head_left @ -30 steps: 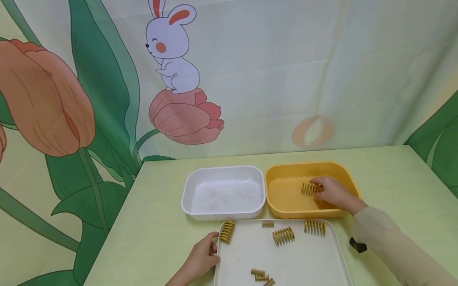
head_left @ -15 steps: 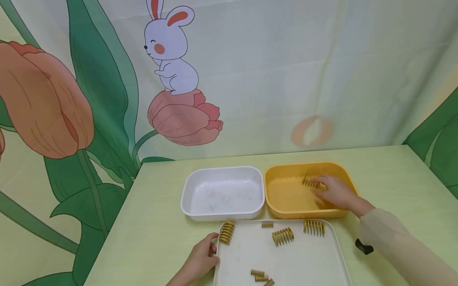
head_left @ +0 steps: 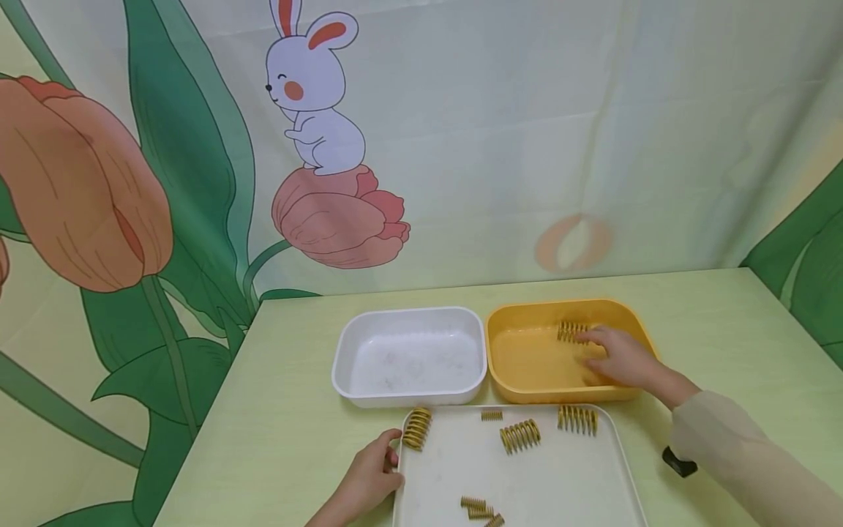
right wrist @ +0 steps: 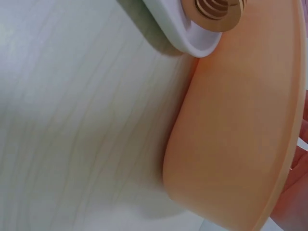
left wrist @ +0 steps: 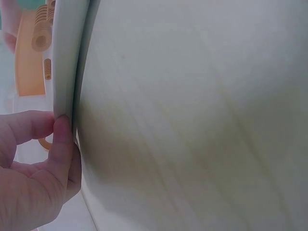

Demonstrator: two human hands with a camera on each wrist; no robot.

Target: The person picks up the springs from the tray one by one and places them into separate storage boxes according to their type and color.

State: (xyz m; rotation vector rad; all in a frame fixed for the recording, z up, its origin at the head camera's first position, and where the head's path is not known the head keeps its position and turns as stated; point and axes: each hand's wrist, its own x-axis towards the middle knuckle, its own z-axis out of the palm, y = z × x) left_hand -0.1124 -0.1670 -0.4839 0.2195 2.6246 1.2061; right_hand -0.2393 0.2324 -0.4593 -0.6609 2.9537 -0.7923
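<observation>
In the head view my left hand [head_left: 366, 477] is at the left rim of a white tray [head_left: 540, 479]. The left wrist view shows its thumb and fingers pinching that tray edge [left wrist: 66, 67]. My right hand [head_left: 622, 357] reaches into the yellow bin [head_left: 527, 396], thumb and fingers spread apart. A large gold coil spring [head_left: 570, 331] lies there by its fingertips. Large springs sit on the tray's far part: one at the left corner [head_left: 417, 429], a middle one [head_left: 520, 436] and a right one [head_left: 577, 420]. The right wrist view is mostly the bin's outer wall [right wrist: 236, 125].
A white bin [head_left: 408, 400] stands left of the yellow one, behind the tray. One small spring [head_left: 491, 415] lies near the tray's far edge. Several small springs [head_left: 479, 511] are grouped nearer the front. A printed cloth [head_left: 461, 146] hangs behind the table.
My right hand has let go of the spring inside the yellow bin and drawn slightly right, its fingers spreading. The spring now lies further back. My left hand stays on the tray.
</observation>
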